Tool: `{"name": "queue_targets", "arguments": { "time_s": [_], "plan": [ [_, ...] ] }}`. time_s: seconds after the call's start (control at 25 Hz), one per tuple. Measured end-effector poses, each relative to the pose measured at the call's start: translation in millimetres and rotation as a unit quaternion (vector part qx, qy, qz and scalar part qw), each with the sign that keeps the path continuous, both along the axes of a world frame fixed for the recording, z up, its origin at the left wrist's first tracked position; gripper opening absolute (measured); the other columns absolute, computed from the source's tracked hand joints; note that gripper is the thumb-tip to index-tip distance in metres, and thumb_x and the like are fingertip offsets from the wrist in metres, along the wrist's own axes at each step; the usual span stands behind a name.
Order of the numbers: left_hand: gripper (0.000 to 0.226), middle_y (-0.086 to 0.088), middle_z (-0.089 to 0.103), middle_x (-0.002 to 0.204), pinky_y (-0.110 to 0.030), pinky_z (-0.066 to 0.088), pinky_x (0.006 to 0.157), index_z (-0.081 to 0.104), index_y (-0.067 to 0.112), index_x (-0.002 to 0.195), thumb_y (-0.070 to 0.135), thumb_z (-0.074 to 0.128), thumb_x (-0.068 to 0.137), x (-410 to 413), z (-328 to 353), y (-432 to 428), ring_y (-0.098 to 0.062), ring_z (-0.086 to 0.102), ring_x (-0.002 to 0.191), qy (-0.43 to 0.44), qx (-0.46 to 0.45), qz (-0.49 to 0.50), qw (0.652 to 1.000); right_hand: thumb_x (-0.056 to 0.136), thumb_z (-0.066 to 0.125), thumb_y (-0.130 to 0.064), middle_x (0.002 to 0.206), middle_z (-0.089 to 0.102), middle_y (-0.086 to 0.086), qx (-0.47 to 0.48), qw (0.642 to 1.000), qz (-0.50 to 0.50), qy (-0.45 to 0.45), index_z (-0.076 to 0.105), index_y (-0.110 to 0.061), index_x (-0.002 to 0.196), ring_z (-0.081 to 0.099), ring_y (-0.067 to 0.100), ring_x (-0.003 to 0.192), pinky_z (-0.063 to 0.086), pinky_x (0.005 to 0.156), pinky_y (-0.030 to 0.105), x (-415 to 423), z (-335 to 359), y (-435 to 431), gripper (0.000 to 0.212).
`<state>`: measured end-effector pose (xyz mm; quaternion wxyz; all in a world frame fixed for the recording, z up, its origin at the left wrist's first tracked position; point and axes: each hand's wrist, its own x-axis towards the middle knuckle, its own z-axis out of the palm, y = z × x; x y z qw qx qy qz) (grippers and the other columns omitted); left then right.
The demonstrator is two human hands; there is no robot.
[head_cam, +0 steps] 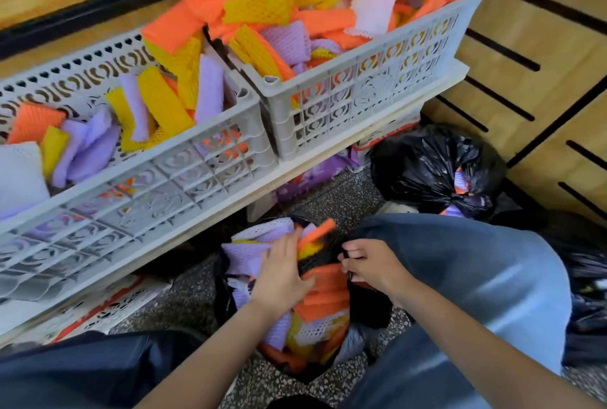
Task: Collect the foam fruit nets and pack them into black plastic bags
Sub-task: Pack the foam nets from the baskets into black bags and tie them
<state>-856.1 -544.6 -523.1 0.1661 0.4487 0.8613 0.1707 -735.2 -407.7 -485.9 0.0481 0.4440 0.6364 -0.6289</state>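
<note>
An open black plastic bag (369,308) sits on the floor between my knees, stuffed with orange, purple, yellow and white foam fruit nets (325,293). My left hand (282,272) lies flat on top of the nets in the bag, fingers spread, pressing on them. My right hand (369,265) pinches the bag's black rim at its right side. More foam nets fill two grey crates: a heaped right crate (371,80) and a partly filled left crate (164,178).
Both crates rest on a low white shelf (295,175). A tied, full black bag (437,172) lies on the speckled floor to the right, with more black bags (588,277) at the far right. Wooden slatted panels (532,57) stand behind. My knees flank the open bag.
</note>
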Motion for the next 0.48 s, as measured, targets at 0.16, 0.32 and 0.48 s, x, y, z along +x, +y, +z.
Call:
{"name": "queue_targets", "arguments": {
  "time_s": [0.16,0.32,0.48],
  "plan": [
    [0.098,0.000,0.061,0.120,-0.035,0.049,0.087,0.040,0.015,0.130,0.051,0.083,0.049,12,-17,-3,-0.023,0.061,0.110,0.135,-0.007,-0.171,0.976,0.085,0.057,0.001,0.083,0.069,0.010,0.097,0.995,0.029,-0.001,0.067,-0.001,0.095,0.066,0.030,0.083,0.053,0.080,0.040,-3,1,5,0.015],
    [0.100,0.002,0.063,0.118,-0.033,0.051,0.080,0.044,0.013,0.130,0.059,0.082,0.049,6,-28,-3,-0.020,0.060,0.106,0.169,-0.014,-0.260,0.951,0.085,0.060,0.003,0.081,0.060,-0.005,0.076,0.996,-0.047,0.020,0.061,-0.012,0.108,0.064,0.023,0.081,0.053,0.076,0.034,1,-1,7,0.027],
    [0.100,0.002,0.059,0.122,-0.035,0.034,0.088,0.041,0.013,0.132,0.057,0.079,0.051,4,-32,-9,-0.019,0.044,0.111,0.219,0.000,-0.314,0.924,0.089,0.052,0.008,0.096,0.059,0.006,0.038,0.979,-0.198,0.023,0.052,-0.001,0.121,0.056,0.011,0.066,0.047,0.048,0.015,0,-12,18,0.033]
  ]
}}
